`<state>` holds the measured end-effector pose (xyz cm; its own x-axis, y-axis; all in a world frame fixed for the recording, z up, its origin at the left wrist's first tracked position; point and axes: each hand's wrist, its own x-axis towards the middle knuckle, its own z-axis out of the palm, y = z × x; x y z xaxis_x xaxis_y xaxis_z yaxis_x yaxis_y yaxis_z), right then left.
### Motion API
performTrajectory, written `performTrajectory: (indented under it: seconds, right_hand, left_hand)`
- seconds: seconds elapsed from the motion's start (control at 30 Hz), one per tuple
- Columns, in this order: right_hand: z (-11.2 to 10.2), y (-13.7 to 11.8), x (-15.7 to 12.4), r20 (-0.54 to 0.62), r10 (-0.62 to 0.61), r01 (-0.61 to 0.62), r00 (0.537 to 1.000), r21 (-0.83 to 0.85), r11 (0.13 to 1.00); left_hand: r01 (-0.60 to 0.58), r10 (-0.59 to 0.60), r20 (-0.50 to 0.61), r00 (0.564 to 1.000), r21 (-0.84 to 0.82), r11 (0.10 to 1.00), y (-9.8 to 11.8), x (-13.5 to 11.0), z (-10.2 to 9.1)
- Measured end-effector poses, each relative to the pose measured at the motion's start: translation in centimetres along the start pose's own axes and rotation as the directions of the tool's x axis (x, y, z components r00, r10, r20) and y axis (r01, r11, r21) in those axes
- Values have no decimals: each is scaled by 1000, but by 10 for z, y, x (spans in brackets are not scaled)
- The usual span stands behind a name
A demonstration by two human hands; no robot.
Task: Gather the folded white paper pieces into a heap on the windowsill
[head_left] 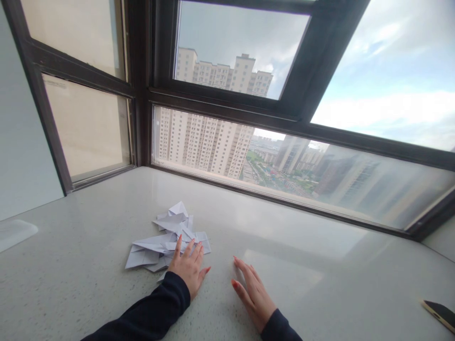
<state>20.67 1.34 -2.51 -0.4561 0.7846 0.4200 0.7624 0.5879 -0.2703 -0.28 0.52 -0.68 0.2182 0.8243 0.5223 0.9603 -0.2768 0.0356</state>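
Observation:
A loose pile of folded white paper pieces (149, 248) lies on the pale speckled counter (220, 308), left of the middle. My left hand (188, 267) rests at the pile's right front side, fingers stretched out over the nearest papers, and it grips nothing. Some of the folded pieces are partly hidden under its fingers. To the right, my right hand (251, 289) is on or just above the bare counter, apart from the pile. Its fingers are extended, the thumb stands away from them, and nothing shows between them.
A dark-framed window (227, 106) runs along the counter's back edge, with tall buildings outside. At the far right edge lies a dark flat object with a light rim (441, 312), perhaps a phone. A white object (16, 233) sits at the left edge.

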Motion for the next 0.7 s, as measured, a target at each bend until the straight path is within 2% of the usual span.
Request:
performTrajectory:
  seconds: [0.1, 0.23, 0.3, 0.37, 0.5, 0.6, 0.7]
  right_hand:
    - [1, 2, -1, -12, -13, 13, 1000, -19, 1000]
    - [3, 11, -1, -4, -76, 76, 997, -53, 996]
    - [5, 17, 0, 6, -122, 122, 993, -72, 990]
    - [7, 20, 0, 1, -160, 159, 987, -97, 982]
    - [11, 21, -1, -38, -195, 189, 980, -126, 974]
    - [13, 20, -2, -45, -185, 179, 982, -117, 977]
    - [12, 19, -2, -21, -159, 156, 987, -104, 982]
  left_hand:
    - [-20, 18, -53, 998, -44, 999, 3, 4, -6]
    - [-157, 142, -93, 985, -170, 973, 14, 4, -19]
    - [-211, 212, -21, 977, -222, 952, 21, 1, -21]
    - [-186, 213, 83, 974, -256, 949, 28, -3, -19]
    - [-256, 348, 269, 898, -326, 910, 32, -7, -10]
    - [-247, 363, 315, 877, -354, 902, 30, -5, -10]
    - [-196, 321, 330, 888, -360, 912, 30, -5, -13]
